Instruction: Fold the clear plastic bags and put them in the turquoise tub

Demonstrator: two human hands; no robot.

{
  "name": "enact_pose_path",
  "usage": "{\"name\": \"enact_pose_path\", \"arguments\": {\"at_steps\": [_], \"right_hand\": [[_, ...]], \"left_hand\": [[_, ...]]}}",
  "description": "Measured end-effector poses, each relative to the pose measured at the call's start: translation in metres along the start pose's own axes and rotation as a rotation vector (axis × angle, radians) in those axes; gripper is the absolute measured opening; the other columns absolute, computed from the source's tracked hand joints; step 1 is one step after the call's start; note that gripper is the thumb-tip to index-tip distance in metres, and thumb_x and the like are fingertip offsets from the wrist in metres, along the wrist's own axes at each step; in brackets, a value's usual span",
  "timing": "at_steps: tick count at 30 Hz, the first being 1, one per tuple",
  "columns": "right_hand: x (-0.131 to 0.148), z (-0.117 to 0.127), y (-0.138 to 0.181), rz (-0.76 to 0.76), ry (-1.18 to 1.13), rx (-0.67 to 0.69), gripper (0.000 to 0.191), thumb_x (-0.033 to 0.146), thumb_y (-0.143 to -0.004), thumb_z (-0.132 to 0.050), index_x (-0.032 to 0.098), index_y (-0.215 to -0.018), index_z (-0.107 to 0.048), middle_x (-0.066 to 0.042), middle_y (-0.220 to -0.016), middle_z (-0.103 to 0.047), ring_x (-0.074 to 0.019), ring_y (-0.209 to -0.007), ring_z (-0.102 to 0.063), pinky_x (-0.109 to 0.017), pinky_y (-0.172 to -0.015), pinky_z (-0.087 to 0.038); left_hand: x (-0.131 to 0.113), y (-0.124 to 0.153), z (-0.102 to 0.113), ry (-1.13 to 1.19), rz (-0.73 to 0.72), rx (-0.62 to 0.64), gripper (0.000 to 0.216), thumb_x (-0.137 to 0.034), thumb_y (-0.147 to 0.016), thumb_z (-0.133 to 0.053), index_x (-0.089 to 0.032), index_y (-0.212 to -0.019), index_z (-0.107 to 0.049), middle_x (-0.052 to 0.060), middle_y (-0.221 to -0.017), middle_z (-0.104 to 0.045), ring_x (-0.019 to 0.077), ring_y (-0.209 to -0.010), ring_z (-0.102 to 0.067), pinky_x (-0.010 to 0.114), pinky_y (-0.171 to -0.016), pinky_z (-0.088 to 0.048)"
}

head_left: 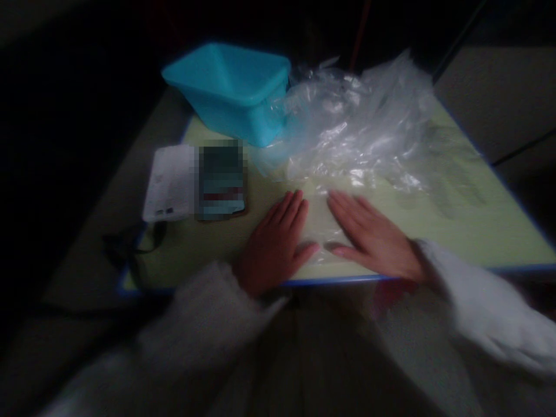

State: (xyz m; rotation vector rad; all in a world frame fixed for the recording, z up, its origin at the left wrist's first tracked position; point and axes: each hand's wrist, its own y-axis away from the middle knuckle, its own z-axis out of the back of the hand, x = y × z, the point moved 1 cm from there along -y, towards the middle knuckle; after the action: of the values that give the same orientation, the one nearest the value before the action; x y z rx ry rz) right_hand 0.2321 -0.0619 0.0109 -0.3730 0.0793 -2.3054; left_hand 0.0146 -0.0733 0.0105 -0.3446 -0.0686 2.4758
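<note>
My left hand lies flat on the pale green table near its front edge, fingers stretched out. My right hand lies flat beside it, fingers together and pointing up-left. Both rest on a thin clear plastic sheet or bag that is hard to make out. A crumpled heap of clear plastic bags sits just beyond the fingertips. Both arms wear fuzzy white sleeves.
A turquoise plastic tub stands at the table's far left corner, touching the plastic heap. A phone and a white device lie on the left, with a dark cable at the left edge. The surroundings are dark.
</note>
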Motion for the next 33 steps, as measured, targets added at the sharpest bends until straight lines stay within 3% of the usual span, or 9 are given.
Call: {"name": "enact_pose_path", "arguments": {"at_steps": [2, 4, 6, 8, 11, 19, 26, 30, 33], "right_hand": [[-0.001, 0.013, 0.005, 0.078, -0.083, -0.033, 0.07, 0.053, -0.095, -0.035, 0.008, -0.147, -0.025, -0.019, -0.151, -0.03, -0.0274, -0.141, -0.025, -0.05, -0.111, -0.029], [-0.001, 0.027, 0.013, 0.138, -0.102, -0.115, 0.052, 0.041, -0.096, -0.042, 0.017, -0.141, -0.04, -0.013, -0.143, -0.046, -0.0254, -0.135, -0.039, -0.048, -0.107, -0.036], [-0.001, 0.038, 0.023, 0.205, -0.084, -0.151, 0.033, 0.032, -0.095, -0.048, 0.023, -0.125, -0.058, -0.008, -0.122, -0.064, -0.0228, -0.117, -0.056, -0.042, -0.096, -0.046], [0.001, 0.044, 0.03, 0.265, -0.038, -0.148, 0.022, 0.026, -0.095, -0.05, 0.022, -0.109, -0.066, -0.005, -0.102, -0.07, -0.0193, -0.095, -0.064, -0.035, -0.08, -0.051], [0.008, 0.045, 0.035, 0.352, 0.106, -0.121, 0.025, 0.017, -0.096, -0.044, 0.018, -0.093, -0.069, -0.005, -0.084, -0.071, -0.0173, -0.077, -0.062, -0.032, -0.065, -0.049], [0.016, 0.041, 0.031, 0.429, 0.301, -0.127, 0.036, 0.008, -0.095, -0.037, 0.017, -0.08, -0.068, -0.005, -0.082, -0.071, -0.0183, -0.071, -0.06, -0.033, -0.06, -0.046], [0.015, 0.041, 0.032, 0.318, 0.156, -0.147, 0.024, 0.014, -0.095, -0.042, 0.015, -0.083, -0.063, -0.007, -0.079, -0.069, -0.0189, -0.075, -0.061, -0.034, -0.065, -0.047], [0.022, 0.049, 0.029, 0.08, -0.08, -0.198, 0.018, 0.016, -0.094, -0.044, 0.019, -0.098, -0.061, -0.006, -0.088, -0.07, -0.0181, -0.079, -0.065, -0.032, -0.069, -0.051], [0.027, 0.056, 0.028, -0.07, -0.172, -0.265, 0.018, 0.016, -0.093, -0.046, 0.023, -0.101, -0.061, -0.003, -0.088, -0.071, -0.0164, -0.077, -0.067, -0.028, -0.067, -0.053]], "left_hand": [[0.002, 0.004, 0.002, 0.024, -0.059, -0.02, 0.069, -0.043, -0.092, -0.047, -0.001, -0.143, -0.024, 0.023, -0.153, -0.021, 0.0303, -0.144, -0.014, 0.048, -0.115, -0.023], [0.004, 0.012, 0.006, 0.036, -0.148, -0.037, 0.066, -0.039, -0.093, -0.045, -0.004, -0.144, -0.023, 0.021, -0.153, -0.024, 0.0281, -0.144, -0.014, 0.048, -0.115, -0.023], [0.006, 0.021, 0.011, 0.024, -0.232, -0.063, 0.057, -0.034, -0.095, -0.044, -0.006, -0.142, -0.028, 0.019, -0.15, -0.032, 0.0258, -0.143, -0.02, 0.046, -0.116, -0.025], [0.007, 0.03, 0.015, 0.001, -0.297, -0.084, 0.049, -0.028, -0.095, -0.045, -0.007, -0.138, -0.036, 0.018, -0.145, -0.042, 0.0242, -0.14, -0.029, 0.043, -0.115, -0.027], [0.006, 0.039, 0.019, -0.031, -0.351, -0.102, 0.038, -0.023, -0.095, -0.045, -0.007, -0.13, -0.047, 0.016, -0.135, -0.054, 0.0229, -0.133, -0.042, 0.04, -0.113, -0.033], [0.006, 0.04, 0.012, -0.07, -0.349, -0.138, 0.031, -0.025, -0.094, -0.049, -0.007, -0.118, -0.058, 0.015, -0.123, -0.063, 0.0234, -0.117, -0.058, 0.041, -0.106, -0.045], [0.006, 0.04, 0.013, -0.067, -0.326, -0.212, 0.032, -0.027, -0.09, -0.055, -0.009, -0.116, -0.06, 0.013, -0.118, -0.066, 0.0236, -0.111, -0.061, 0.039, -0.101, -0.048], [0.006, 0.041, 0.014, -0.021, -0.273, -0.279, 0.022, -0.021, -0.091, -0.052, -0.014, -0.109, -0.064, 0.009, -0.114, -0.069, 0.0199, -0.105, -0.064, 0.035, -0.098, -0.05], [0.007, 0.042, 0.019, 0.142, -0.182, -0.322, 0.016, -0.016, -0.09, -0.051, -0.018, -0.096, -0.066, 0.005, -0.107, -0.071, 0.0166, -0.098, -0.067, 0.031, -0.093, -0.052]]}}
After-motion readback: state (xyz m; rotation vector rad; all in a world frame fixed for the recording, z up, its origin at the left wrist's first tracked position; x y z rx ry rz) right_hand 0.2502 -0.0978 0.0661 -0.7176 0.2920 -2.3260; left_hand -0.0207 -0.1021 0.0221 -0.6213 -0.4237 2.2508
